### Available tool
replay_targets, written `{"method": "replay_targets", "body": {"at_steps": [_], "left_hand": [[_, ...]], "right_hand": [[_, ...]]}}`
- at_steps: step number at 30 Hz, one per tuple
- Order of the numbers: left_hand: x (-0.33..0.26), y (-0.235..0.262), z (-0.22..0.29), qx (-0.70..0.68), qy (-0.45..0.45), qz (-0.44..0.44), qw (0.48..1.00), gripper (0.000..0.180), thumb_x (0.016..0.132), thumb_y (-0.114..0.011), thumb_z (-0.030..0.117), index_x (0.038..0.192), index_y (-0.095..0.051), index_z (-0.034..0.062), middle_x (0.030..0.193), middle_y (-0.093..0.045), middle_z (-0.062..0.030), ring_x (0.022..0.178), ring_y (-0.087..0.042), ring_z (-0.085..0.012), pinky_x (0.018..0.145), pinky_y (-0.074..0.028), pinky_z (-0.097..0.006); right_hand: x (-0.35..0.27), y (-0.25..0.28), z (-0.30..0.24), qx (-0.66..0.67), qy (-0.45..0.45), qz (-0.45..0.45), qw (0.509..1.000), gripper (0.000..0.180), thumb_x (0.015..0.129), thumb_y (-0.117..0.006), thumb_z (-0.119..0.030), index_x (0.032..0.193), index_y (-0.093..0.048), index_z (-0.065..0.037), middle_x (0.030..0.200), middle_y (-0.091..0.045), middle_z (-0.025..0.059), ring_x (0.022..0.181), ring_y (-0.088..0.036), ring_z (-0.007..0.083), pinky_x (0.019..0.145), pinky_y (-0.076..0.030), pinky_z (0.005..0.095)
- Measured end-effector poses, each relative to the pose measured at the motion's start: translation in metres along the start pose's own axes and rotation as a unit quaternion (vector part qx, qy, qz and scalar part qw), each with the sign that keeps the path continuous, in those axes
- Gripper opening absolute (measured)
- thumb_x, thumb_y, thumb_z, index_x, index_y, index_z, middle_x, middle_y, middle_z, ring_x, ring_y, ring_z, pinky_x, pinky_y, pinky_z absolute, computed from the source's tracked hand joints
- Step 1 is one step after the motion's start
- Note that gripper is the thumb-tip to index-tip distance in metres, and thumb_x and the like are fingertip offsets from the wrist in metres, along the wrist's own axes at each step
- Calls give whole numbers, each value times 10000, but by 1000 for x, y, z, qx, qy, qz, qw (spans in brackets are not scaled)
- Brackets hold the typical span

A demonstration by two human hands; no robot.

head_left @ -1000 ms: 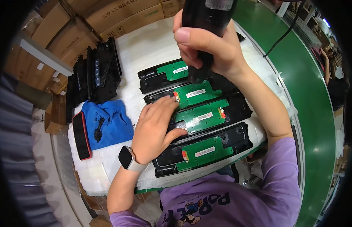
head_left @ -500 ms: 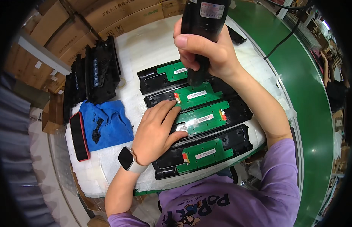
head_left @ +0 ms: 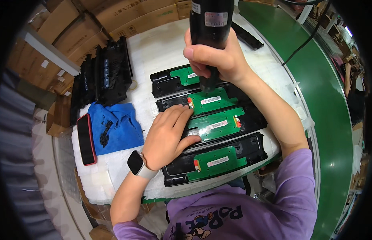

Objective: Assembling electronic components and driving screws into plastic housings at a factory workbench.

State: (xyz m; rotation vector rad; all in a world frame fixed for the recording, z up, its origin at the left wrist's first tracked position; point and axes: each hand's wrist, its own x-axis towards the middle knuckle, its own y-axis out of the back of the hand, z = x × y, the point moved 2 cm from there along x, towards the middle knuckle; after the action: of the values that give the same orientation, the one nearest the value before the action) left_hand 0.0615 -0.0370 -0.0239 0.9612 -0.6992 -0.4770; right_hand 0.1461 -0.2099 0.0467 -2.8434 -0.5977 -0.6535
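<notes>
the right hand was closed around a black power screwdriver, its tip down on the second green board. the left hand lay flat and open, pressing the glossy black plastic tray beside it. four trays sat close together on white foam; a crumpled blue cloth lay to the left.

The black power screwdriver is cut off at the top edge; its tip is too small to tell.
</notes>
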Motion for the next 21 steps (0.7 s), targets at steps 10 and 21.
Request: {"method": "replay_targets", "body": {"at_steps": [10,21], "left_hand": [[-12,19,-5,25,3,104,994,295,785,-614,112,1063,-567,25,1061,-570,-154,1023,-531,-327,867,-433,-379],[-97,83,-101,191,296,126,927,145,692,-696,54,813,-635,3,766,-609,-115,697,-597,-275,622,-477,-349]], "right_hand": [[-11,-7,-13,0,29,-4,1000,307,773,-608,-236,910,-433,-24,508,-390,-3,365,-358,91,368,-290,222],[-15,-22,-35,4,32,-22,999,319,754,-592,-274,877,-425,-32,492,-371,-20,348,-350,77,367,-298,216]]}}
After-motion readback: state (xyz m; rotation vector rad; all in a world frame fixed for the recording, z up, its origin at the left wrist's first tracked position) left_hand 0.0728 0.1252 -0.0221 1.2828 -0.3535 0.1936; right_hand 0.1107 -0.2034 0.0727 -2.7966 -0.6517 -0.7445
